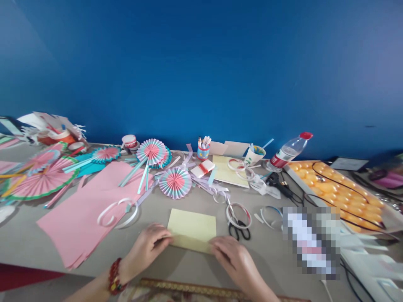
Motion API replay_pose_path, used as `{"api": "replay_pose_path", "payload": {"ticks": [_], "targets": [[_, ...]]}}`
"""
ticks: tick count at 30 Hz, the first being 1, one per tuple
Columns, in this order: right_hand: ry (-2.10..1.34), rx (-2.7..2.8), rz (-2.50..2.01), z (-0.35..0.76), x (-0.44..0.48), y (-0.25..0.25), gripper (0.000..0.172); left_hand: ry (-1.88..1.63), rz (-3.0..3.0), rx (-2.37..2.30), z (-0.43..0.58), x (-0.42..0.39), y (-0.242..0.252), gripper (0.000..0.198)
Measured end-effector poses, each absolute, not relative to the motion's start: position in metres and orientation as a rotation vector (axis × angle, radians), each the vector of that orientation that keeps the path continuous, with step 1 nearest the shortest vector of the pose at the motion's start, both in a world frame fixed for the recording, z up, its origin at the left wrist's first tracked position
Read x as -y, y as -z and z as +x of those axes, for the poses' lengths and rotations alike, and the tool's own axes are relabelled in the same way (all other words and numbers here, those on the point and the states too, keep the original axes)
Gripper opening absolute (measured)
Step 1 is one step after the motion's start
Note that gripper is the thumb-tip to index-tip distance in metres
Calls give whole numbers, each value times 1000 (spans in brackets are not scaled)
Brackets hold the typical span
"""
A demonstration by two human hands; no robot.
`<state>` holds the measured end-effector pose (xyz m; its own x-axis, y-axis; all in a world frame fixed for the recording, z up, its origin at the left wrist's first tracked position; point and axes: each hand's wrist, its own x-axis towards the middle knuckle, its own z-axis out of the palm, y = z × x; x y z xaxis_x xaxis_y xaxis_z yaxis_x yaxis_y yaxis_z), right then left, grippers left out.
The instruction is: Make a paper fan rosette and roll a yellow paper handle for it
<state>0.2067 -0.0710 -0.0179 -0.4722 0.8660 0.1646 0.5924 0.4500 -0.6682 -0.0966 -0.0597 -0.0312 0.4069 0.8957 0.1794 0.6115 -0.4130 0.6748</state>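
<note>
A pale yellow sheet of paper [192,226] lies on the grey table in front of me. At its lower left edge, my left hand [150,245] has its fingers closed on the paper. My right hand [233,255] grips the lower right corner the same way, with its fingertips partly hidden. Black-handled scissors [239,231] lie just beyond my right hand, partly under a roll of white tape [238,216]. Left of the sheet, a stack of pink paper [85,209] carries a loop of white strip [127,214].
Behind the sheet are pleated paper fans [175,183] and a pen cup [203,150]. A water bottle [288,153], a glue gun [278,184] and a tray of orange balls [336,193] stand at right. A blue wall [201,75] closes the back.
</note>
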Motion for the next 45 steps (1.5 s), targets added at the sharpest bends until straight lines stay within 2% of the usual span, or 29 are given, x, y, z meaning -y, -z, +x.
{"api": "replay_pose_path", "payload": {"ticks": [7, 11, 14, 17, 22, 25, 45], "targets": [[-247, 2168, -1530, 187, 51, 35, 41, -715, 2206, -1578, -84, 45, 41, 23], [-55, 2205, -1608, 181, 43, 39, 37, -733, 2273, -1662, -82, 38, 46, 18], [28, 2214, -1639, 179, 42, 41, 30, -831, 2269, -1654, -83, 41, 46, 32], [41, 2228, -1621, 177, 40, 41, 27, -846, 2371, -1687, -80, 49, 35, 42], [21, 2292, -1578, 177, 35, 36, 28, -347, 2738, -1099, -69, 62, 18, 64], [19, 2300, -1586, 178, 33, 35, 28, -231, 2713, -1040, -66, 64, 22, 75], [58, 2205, -1598, 175, 36, 39, 35, -209, 2601, -1148, -69, 69, 35, 74]]}}
